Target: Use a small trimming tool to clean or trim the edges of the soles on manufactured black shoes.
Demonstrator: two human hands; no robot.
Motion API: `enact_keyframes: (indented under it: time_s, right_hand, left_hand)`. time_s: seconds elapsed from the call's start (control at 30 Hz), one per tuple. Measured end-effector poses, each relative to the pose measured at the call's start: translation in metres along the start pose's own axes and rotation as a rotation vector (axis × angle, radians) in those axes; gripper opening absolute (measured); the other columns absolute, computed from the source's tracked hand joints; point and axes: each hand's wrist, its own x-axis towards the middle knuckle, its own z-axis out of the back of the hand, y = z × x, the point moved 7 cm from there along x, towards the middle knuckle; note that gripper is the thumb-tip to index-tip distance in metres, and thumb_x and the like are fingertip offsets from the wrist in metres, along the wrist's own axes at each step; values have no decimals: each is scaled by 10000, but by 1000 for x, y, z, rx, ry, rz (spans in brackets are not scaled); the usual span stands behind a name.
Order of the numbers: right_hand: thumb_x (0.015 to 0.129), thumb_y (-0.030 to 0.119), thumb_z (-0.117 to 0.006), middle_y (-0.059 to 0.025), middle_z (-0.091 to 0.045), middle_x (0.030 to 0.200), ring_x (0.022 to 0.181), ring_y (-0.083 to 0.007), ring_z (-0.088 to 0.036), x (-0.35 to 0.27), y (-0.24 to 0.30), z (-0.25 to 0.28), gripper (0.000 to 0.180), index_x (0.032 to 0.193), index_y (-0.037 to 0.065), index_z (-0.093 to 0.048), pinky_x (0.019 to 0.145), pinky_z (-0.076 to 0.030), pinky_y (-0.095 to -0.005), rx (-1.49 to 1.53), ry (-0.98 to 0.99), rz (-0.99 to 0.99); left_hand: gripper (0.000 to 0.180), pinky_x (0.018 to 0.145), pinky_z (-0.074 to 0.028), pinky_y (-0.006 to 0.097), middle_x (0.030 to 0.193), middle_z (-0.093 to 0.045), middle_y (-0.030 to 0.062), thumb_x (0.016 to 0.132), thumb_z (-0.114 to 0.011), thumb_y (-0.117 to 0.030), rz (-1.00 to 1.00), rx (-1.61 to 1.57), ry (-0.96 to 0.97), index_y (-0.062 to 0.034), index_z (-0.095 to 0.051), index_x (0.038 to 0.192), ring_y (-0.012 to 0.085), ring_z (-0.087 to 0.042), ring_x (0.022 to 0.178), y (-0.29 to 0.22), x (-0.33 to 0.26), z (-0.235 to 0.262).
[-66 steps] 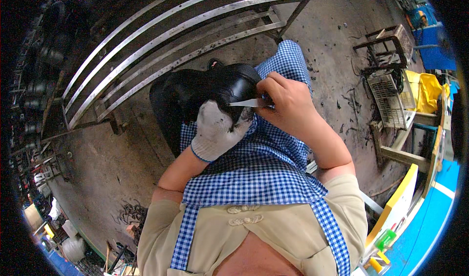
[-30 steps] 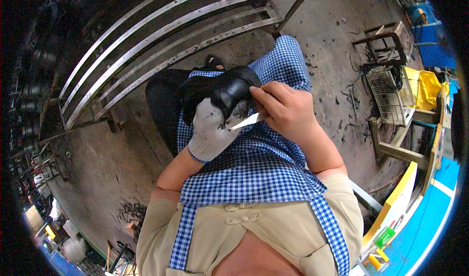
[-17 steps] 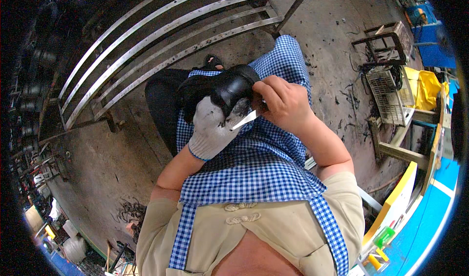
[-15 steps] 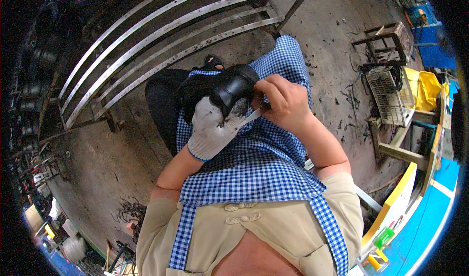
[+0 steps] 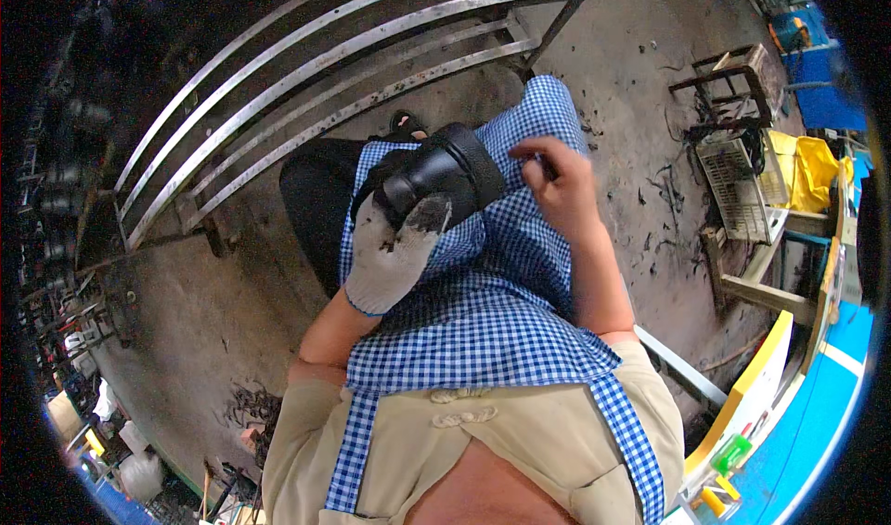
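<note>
**Gloved hand grips a black rubber part over a checked apron**

At the far left, dark shelving curves along the rim of the view, and a curved metal rack [image 5: 306,89] of long pale bars sweeps from the lower left up toward the top centre. Below it lies a wide stretch of bare, stained concrete floor [image 5: 195,321], with a scatter of dark shavings near its lower edge.

The left hand [image 5: 394,251], in a dirty white glove, is clenched around a black rubber part [image 5: 445,172] held over the lap, on the blue checked apron [image 5: 483,311]. The part's ribbed end points up and to the right, just short of the rack's lower bar.

Just beside it, the bare right hand [image 5: 557,186] is closed on a small tool of which only a dark tip shows above the fingers; hand and part are slightly apart.

Further right the floor is open again, strewn with shavings, up to a wire basket [image 5: 738,186] and a wooden frame at the right edge.
</note>
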Motion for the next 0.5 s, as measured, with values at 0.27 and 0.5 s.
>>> enact_keyframes:
  time_s: [0.27,0.5]
  right_hand:
    - [651,339,-817,-182,-589,1217,1102,-315,-587,-39,-6,-53,908,1381,38,-368,928,-446,-354,222,273,-76]
    - [649,208,-808,-155,-666,961,894,-271,-664,-45,-26,-65,648,1200,34,-516,766,-511,-360,-82,170,-185]
  left_hand:
    - [400,858,-519,395,1153,-597,155,823,-572,-66,201,785,-152,-22,-571,1221,319,-611,1025,2,20,54]
    - [363,919,-494,355,1242,-567,163,922,-488,-138,200,-624,-456,27,-507,1244,263,-590,1089,31,38,89]
